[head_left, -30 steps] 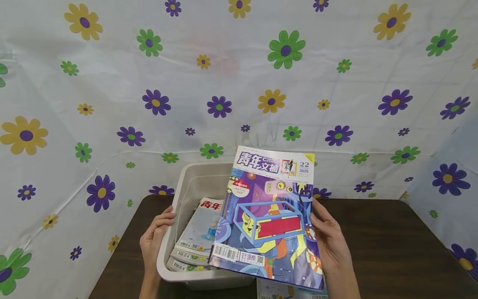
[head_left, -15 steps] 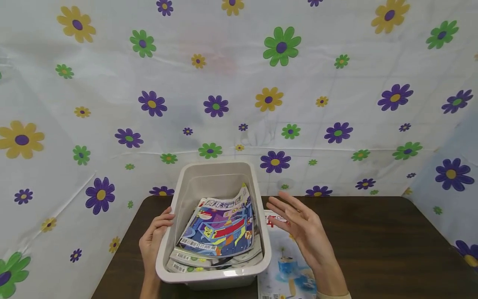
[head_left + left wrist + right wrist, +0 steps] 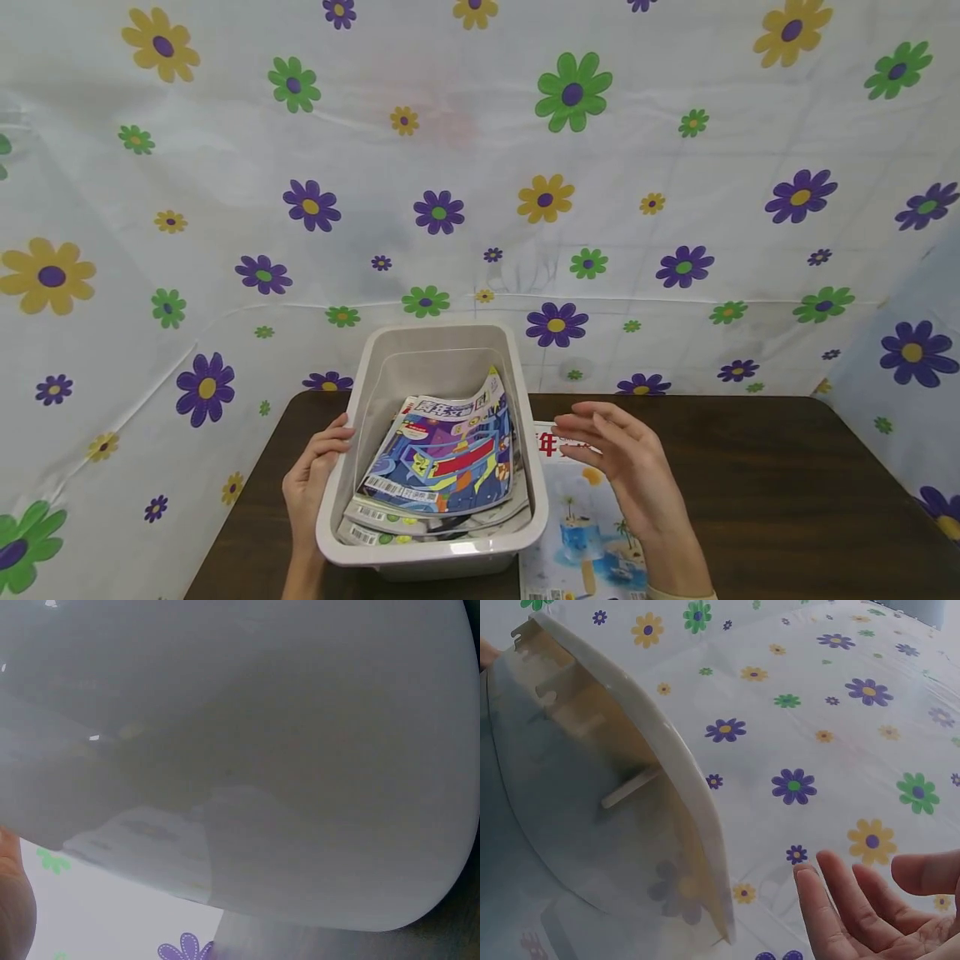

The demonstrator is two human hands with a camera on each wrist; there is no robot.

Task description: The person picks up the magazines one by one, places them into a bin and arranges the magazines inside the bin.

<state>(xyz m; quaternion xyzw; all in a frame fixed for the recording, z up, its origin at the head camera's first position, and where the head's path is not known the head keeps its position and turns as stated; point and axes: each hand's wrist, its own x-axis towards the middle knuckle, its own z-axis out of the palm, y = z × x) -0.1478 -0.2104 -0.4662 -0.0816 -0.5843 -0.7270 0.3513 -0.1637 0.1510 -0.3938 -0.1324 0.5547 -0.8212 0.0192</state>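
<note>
A light grey plastic bin is tilted up over the table in the head view, its mouth facing me. My left hand grips its left rim with the fingers. Inside lies a purple-covered magazine on top of several others, its upper right corner bent up against the wall. My right hand hovers to the right of the bin, holding nothing, fingers spread and slightly bent. Below that hand a magazine with a pale blue cover lies on the table, partly hidden by bin and hand. The bin's outer wall fills the left wrist view.
The dark brown table extends to both sides of the bin. Behind it hangs a white cloth printed with flowers. The bin's overhanging rim shows ribs underneath in the right wrist view.
The right hand has put the purple magazine into the bin and let go, then drawn slightly right. The magazine on the table came into view. The left hand stayed on the rim.
</note>
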